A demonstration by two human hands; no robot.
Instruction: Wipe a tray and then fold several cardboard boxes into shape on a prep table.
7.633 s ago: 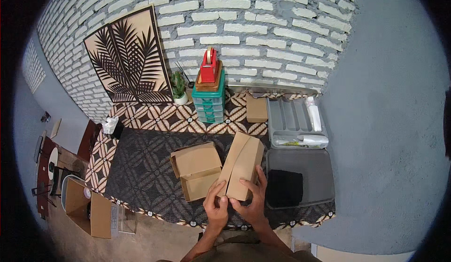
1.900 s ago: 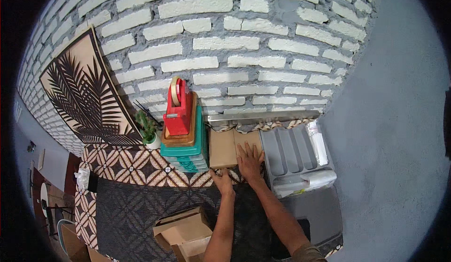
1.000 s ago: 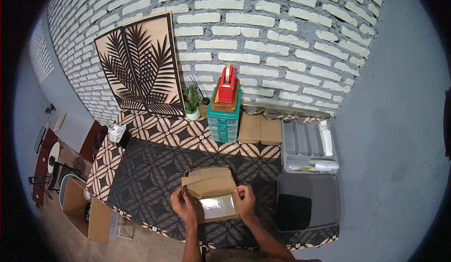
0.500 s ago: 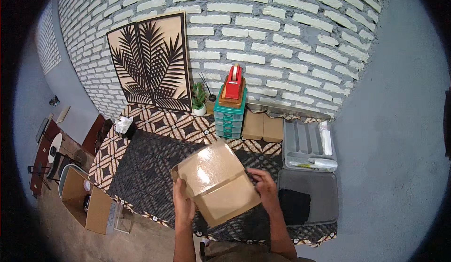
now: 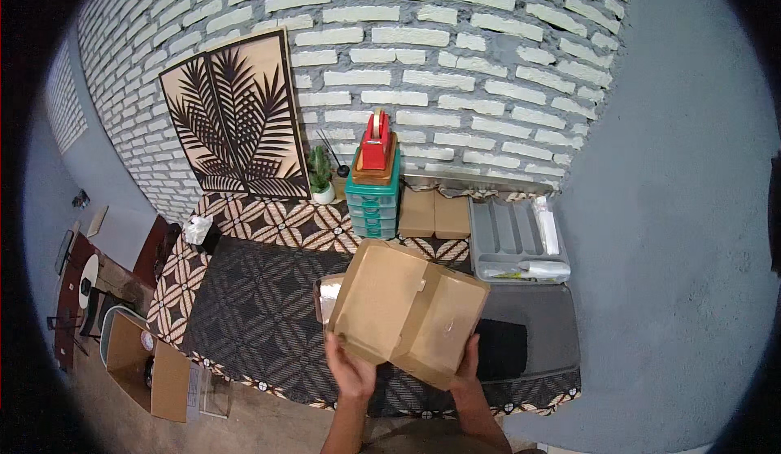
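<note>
An opened brown cardboard box (image 5: pixel 380 291) with a crease between its two halves is tilted over the table in front of me. My left hand (image 5: pixel 351 370) grips its lower left edge, thumb on the near side. My right hand (image 5: pixel 467 364) holds the lower right edge, its fingers partly hidden behind the cardboard. From behind the box's left side peeks a glossy cardboard flap (image 5: pixel 329 293); whether it belongs to the same box I cannot tell. The matte inner faces show, with nothing in them.
A patterned cloth with a dark mat (image 5: pixel 252 307) covers the table. At the back stand a teal drawer unit (image 5: pixel 374 206) with a red tape dispenser (image 5: pixel 375 145), and two brown boxes (image 5: pixel 417 212). Grey trays (image 5: pixel 518 238) and black cloth (image 5: pixel 502 348) lie right.
The cardboard has turned from its glossy face to matte inner faces and shifted right. My right hand, loose beside it before, now grips its lower right edge. My view has shifted slightly right.
</note>
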